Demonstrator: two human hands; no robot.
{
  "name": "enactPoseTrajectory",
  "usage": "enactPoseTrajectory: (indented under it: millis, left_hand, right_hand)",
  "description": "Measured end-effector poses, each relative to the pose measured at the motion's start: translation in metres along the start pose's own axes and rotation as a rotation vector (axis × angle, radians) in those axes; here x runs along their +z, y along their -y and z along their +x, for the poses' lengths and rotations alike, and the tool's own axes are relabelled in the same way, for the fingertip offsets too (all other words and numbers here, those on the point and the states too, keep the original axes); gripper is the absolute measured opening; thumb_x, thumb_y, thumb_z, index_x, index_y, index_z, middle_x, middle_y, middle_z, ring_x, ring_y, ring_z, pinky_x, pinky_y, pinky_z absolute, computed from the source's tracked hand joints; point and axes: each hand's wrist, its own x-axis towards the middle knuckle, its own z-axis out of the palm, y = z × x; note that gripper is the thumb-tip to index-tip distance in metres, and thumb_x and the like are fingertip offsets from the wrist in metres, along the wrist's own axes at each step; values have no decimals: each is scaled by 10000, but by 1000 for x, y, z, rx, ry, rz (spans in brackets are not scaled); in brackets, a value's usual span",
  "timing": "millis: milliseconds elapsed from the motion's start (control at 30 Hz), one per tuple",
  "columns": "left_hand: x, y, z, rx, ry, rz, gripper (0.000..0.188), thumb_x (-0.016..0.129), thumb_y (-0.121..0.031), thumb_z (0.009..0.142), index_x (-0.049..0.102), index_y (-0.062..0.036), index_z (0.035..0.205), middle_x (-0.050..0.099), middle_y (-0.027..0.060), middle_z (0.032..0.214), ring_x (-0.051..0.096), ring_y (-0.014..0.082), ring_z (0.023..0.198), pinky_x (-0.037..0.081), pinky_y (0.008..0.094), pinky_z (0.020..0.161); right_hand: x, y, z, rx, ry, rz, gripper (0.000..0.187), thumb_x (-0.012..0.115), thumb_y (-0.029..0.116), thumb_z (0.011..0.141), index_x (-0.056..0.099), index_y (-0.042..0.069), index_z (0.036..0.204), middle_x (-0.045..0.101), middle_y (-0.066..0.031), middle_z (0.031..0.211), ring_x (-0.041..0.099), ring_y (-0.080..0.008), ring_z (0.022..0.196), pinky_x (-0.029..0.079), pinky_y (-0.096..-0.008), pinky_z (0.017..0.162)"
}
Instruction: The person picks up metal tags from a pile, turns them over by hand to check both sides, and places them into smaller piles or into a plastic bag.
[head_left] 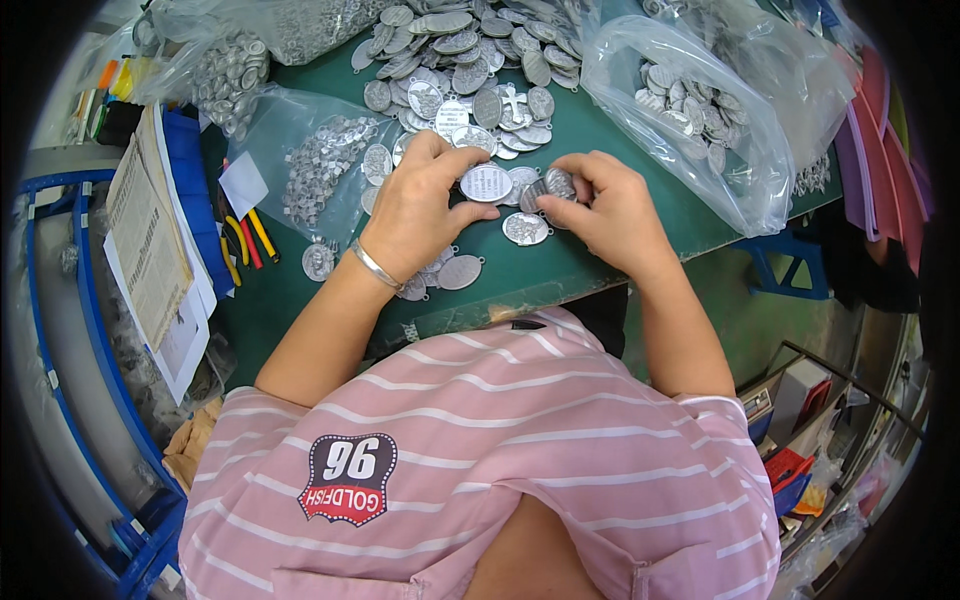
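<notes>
An oval silver medal (487, 184) with an engraved face lies between the thumb and index finger of my left hand (418, 200), which grips it by the edges. My right hand (606, 212) pinches a tilted silver medal (560, 184) between thumb and fingers; whether more medals sit behind it I cannot tell. Just below, an oval medal with a relief picture (527, 229) rests flat on the green table. Another plain-faced medal (460, 272) lies by my left wrist with several others partly under the forearm. Beyond my hands spreads a heap of medals (470, 75).
A clear bag of small metal pieces (328, 160) lies left of my left hand. At the right is an open plastic bag of medals (700, 115). Pliers with yellow handles (236, 240) and papers (150, 230) are at the left edge. A blue stool (790, 268) stands below right.
</notes>
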Motion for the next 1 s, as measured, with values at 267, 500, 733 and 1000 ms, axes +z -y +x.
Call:
enactPoseTrajectory:
  millis: [267,500,733,1000]
  left_hand:
    - [1,4,-1,114,-15,14,420,773,-89,662,635,-18,1051,582,125,965,614,256,838,498,316,709]
    - [-3,19,-9,-169,-30,-795,399,708,-136,764,584,44,1098,579,49,853,577,178,704,501,285,601]
    - [-31,15,-10,-384,4,-1716,422,620,-189,829,533,45,1170,618,121,896,648,191,789,506,239,495]
    - [-1,12,-3,115,-51,-121,354,806,-80,657,640,-51,969,607,48,870,612,193,768,490,293,668]
  right_hand:
    - [-3,5,4,-25,58,393,335,715,75,751,611,52,1069,545,-27,972,511,-103,725,457,-247,650]
    - [10,3,6,-242,-32,-97,324,765,127,688,585,55,948,575,-100,943,595,-311,827,483,-377,703]
    - [-17,-6,3,260,-105,640,241,772,106,736,640,27,922,576,26,851,491,-55,752,416,-210,698]
    - [18,14,0,-300,-37,-332,437,812,284,634,655,95,996,554,-84,860,598,-265,778,490,-370,653]
